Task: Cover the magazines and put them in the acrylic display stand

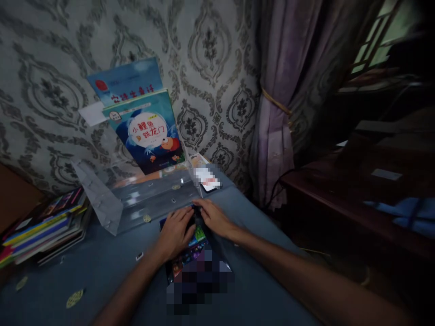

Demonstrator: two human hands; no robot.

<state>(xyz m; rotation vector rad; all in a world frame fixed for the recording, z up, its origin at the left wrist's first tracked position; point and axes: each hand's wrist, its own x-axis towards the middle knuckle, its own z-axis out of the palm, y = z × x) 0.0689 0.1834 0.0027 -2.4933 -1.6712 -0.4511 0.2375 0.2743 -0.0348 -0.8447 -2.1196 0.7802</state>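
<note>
A dark, colourful book (190, 253) lies flat on the blue table (102, 271) in front of me. My left hand (176, 231) rests on its upper left part with the fingers curled down onto the cover. My right hand (212, 217) lies on the book's top right corner, fingers bent over the edge. Both hands meet near the book's top edge, just in front of a clear acrylic book stand (136, 194). Two blue children's books (149, 131) stand upright in that stand, one behind the other.
A stack of books (44, 226) lies at the left of the table. A small card or phone (207, 181) lies right of the stand. Patterned wallpaper is behind, a tied purple curtain (278, 113) at right, and dark wooden furniture (356, 181) further right.
</note>
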